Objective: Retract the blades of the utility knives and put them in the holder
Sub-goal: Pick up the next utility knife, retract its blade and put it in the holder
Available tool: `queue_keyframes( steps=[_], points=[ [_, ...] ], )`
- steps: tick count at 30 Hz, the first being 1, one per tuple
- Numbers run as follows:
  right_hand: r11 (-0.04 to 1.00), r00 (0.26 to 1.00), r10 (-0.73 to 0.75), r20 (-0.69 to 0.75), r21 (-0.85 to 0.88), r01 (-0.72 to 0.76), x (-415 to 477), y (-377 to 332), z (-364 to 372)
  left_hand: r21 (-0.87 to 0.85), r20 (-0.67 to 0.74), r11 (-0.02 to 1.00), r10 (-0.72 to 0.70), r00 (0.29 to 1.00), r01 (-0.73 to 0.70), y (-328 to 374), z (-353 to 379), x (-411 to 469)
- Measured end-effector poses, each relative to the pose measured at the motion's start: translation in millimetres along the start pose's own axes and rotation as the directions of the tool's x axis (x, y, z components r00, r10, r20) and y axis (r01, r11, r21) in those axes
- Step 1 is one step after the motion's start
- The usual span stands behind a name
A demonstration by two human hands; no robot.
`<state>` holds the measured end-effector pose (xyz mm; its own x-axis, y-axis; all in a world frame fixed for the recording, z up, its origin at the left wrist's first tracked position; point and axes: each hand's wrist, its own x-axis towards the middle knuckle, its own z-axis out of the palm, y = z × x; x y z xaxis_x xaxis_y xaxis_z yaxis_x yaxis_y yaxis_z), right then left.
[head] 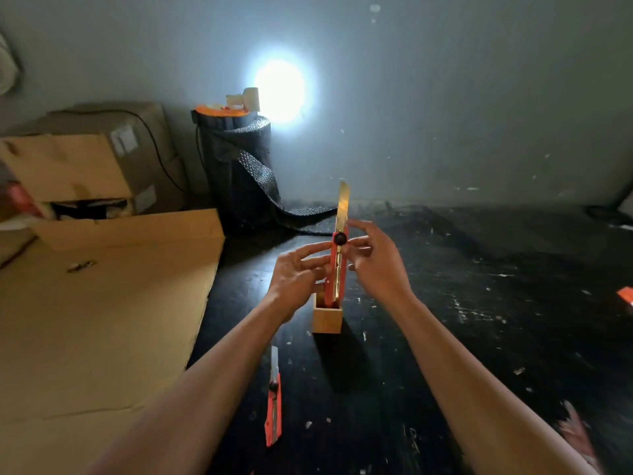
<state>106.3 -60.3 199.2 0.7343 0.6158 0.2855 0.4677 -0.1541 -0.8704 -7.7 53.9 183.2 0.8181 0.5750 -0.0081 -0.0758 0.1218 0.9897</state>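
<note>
Both hands' grip [342, 265] holds knife [337, 265] over holder [327, 318].

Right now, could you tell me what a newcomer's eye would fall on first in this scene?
Probably the bright light glare on the back wall. Next, at centre, both hands, left hand and right hand, hold a red utility knife upright, blade still extended, its base in the wooden holder. A second knife, blade out, lies on the dark table nearer the person.
</note>
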Motion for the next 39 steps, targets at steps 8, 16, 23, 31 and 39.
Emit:
queue_keyframes(
  steps=[8, 16, 23, 31, 39],
  points=[
    [0.985, 0.989, -0.148, 0.017, -0.082, 0.149, 11, -31, -6, 0.075, -0.041, 0.992, 0.1, 0.994, -0.097, 29, 0, -2],
    [0.984, 0.988, -0.133, 0.083, -0.106, 0.141, 1, -21, -8, -0.019, -0.044, 0.998, 0.052, 0.998, -0.053, 31, 0, -5],
    [0.99, 0.986, -0.092, 0.137, -0.091, 0.106, -12, -8, -17, -0.029, -0.034, 0.999, 0.029, 0.999, -0.03, 35, 9, 4],
    [0.987, 0.988, -0.051, 0.148, -0.144, 0.073, -21, 7, -17, 0.062, -0.086, 0.997, 0.06, 0.994, -0.055, 34, 19, 11],
    [0.992, 0.991, -0.067, 0.116, -0.102, 0.079, -21, 1, -8, 0.156, -0.123, 0.984, 0.109, 0.986, -0.089, 40, 20, 13]
  ],
)
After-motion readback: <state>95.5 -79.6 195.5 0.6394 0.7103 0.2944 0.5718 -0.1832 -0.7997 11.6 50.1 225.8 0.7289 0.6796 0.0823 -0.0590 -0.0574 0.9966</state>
